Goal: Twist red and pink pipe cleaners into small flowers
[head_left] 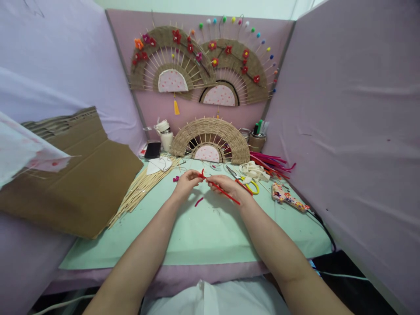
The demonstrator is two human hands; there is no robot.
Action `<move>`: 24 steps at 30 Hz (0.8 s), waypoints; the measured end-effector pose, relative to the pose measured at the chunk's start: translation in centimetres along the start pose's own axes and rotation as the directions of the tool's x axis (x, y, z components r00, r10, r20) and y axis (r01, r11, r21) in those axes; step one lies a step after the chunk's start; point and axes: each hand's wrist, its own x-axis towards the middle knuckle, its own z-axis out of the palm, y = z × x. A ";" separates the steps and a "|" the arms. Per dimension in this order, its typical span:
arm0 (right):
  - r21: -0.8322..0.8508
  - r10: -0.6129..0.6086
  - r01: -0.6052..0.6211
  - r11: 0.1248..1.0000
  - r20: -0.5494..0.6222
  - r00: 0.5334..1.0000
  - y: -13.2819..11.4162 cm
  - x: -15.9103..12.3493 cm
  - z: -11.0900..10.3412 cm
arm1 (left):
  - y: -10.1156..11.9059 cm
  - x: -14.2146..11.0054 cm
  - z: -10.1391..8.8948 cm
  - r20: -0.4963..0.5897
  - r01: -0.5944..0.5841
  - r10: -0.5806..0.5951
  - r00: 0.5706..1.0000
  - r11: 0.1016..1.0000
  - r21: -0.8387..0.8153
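A red pipe cleaner is stretched between my two hands over the middle of the green table. My left hand pinches its far end, where the red stem is bent into a small twisted shape. My right hand grips it close by, and the straight tail runs down to the right under the palm. A short magenta piece of pipe cleaner lies on the table below the hands. A small purple curled piece rests just left of my left hand.
Yellow-handled scissors and a floral glue gun lie at the right, near magenta pipe cleaners. Thin sticks and a large cardboard sheet are at the left. A woven half-round fan stands behind, with decorated fans above.
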 end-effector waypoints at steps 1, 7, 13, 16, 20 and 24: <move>-0.004 0.004 -0.004 1.000 0.001 1.000 -0.1 -0.1 0.0 | 0.0 0.0 0.1 -0.001 -0.035 0.035 0.999 0.999 0.019; -0.015 -0.066 0.067 0.998 0.015 0.998 0.2 0.1 0.1 | 0.4 -0.2 0.0 0.068 -0.099 0.093 0.993 0.992 0.079; -0.094 -0.098 0.096 0.991 -0.011 0.995 0.4 0.1 -0.2 | 0.1 0.2 -0.5 0.157 0.004 -0.011 0.988 0.999 0.046; -0.102 -0.115 0.110 0.989 -0.045 0.992 0.5 0.0 -0.1 | -0.3 0.4 -0.5 0.114 0.031 -0.027 0.993 0.999 -0.032; -0.095 -0.130 0.125 0.988 -0.058 0.990 0.8 0.2 0.0 | -0.7 0.6 -0.3 0.086 0.040 -0.033 0.996 0.995 -0.088; -0.078 -0.167 0.160 0.984 -0.085 0.982 1.0 0.5 0.0 | -0.5 0.5 -0.3 0.104 0.039 -0.030 0.994 0.996 -0.085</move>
